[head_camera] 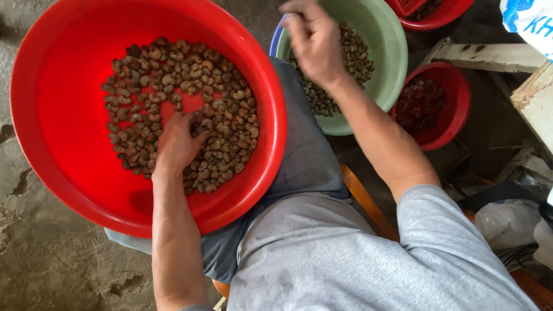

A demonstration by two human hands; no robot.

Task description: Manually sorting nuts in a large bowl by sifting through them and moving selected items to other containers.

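A left hand (178,141) pinches nuts (230,115) in a red basin (52,115); the right hand (314,37), fingers bunched, hovers over a green bowl (389,52), grip unclear.

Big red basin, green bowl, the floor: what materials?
Big red basin: likely moulded plastic; smooth, glossy, rolled rim. Green bowl: also looks plastic, pale, duller sheen. Floor: rough grey concrete or packed earth, cracked and pitted; cannot tell which.
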